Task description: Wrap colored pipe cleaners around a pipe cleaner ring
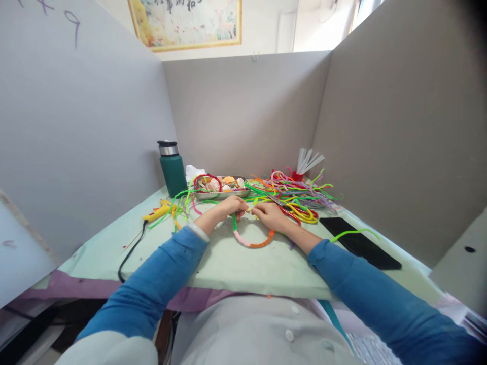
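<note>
A ring wrapped in green, pink and orange pipe cleaner (253,245) hangs below both hands, over the pale green tabletop. At the ring's upper left, my left hand (233,205) is closed on it, fingers pinched. Facing it from the right, my right hand (268,214) has its fingertips pinched at a small pale yellow piece (249,209) between the two hands. The fingertips nearly meet there. How the yellow piece joins the ring is too small to tell.
Behind the hands are a metal tray (224,194) of shells and a pile of pipe cleaners (304,200) with scissors. A green bottle (173,172) and yellow glue gun (158,213) are left, a black phone-like slab (359,243) right. Grey partitions (243,111) enclose the table.
</note>
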Available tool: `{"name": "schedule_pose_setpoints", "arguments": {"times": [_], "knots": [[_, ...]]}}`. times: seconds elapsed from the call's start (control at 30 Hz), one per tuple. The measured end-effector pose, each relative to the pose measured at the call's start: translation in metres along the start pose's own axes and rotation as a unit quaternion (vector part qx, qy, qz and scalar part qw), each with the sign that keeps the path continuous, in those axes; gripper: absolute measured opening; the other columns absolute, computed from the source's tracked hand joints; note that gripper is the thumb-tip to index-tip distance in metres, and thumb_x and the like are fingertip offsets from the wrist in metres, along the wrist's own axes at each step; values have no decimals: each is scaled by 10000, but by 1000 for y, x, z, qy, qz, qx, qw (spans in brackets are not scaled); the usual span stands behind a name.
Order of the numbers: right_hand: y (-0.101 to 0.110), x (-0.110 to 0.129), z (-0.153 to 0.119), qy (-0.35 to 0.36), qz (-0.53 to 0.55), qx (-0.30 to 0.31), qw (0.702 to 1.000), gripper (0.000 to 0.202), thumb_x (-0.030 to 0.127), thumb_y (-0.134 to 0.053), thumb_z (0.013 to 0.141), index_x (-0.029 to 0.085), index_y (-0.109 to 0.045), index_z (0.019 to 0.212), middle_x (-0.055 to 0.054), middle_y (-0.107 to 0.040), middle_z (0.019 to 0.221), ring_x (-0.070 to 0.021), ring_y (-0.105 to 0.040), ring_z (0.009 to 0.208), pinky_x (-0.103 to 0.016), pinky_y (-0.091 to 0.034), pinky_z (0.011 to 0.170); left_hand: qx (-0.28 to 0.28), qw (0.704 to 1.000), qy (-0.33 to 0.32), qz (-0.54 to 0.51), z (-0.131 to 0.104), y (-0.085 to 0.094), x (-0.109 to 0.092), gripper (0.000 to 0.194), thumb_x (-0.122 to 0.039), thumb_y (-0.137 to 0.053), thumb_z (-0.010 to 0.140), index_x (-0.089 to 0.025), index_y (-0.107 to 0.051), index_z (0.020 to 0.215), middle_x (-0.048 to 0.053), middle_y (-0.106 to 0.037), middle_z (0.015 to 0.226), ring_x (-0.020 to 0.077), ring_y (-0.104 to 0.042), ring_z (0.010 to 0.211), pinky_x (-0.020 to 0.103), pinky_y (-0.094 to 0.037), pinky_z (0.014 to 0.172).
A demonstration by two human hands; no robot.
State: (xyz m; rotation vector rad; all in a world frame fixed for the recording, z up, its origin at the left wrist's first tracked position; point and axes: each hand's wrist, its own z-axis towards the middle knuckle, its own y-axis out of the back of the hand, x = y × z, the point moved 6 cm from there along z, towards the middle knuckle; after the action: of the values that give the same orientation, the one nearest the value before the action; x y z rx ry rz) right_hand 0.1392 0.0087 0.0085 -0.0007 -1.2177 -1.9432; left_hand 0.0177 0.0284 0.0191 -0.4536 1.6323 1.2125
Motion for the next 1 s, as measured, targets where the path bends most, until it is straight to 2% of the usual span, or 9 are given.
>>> {"name": "schedule_pose_setpoints", "arguments": {"times": [0.23,0.43,0.63,0.83,1.0], "knots": [[0,1,0,1,-1,4,1000,278,294,-427,840,149,-579,659,3,-549,598,-91,-436,556,-217,-248,527,0,1000,2,-8,2,0,4,128,-164,-521,663,-116,-494,547,-15,-477,468,84,-463,388,215,-382,422],[0,-2,1,-10,2,5,1000,271,294,-427,837,152,-594,676,-5,-570,618,-98,-447,569,-217,-264,540,-23,1000,18,-7,3,1,6,174,-232,-560,690,-112,-507,576,-14,-488,470,77,-451,380,208,-374,414],[-1,-6,2,-26,6,2,1000,276,291,-420,835,151,-611,694,-13,-586,636,-108,-467,585,-217,-278,542,-30,999,-28,29,12,1,11,289,-380,-503,766,-121,-510,637,-9,-545,523,65,-465,374,191,-365,406],[-1,-9,3,-43,14,0,999,269,277,-422,827,151,-635,722,-14,-595,642,-109,-468,586,-218,-278,541,-55,994,-57,70,14,3,9,252,-360,-475,784,-121,-535,732,8,-610,626,47,-471,377,166,-348,395],[-1,-9,3,-41,16,1,999,274,283,-418,829,153,-638,728,-11,-594,640,-108,-464,584,-215,-275,539,-53,994,-63,75,12,2,7,259,-366,-491,774,-114,-551,757,16,-610,642,44,-470,385,160,-352,394]]}}
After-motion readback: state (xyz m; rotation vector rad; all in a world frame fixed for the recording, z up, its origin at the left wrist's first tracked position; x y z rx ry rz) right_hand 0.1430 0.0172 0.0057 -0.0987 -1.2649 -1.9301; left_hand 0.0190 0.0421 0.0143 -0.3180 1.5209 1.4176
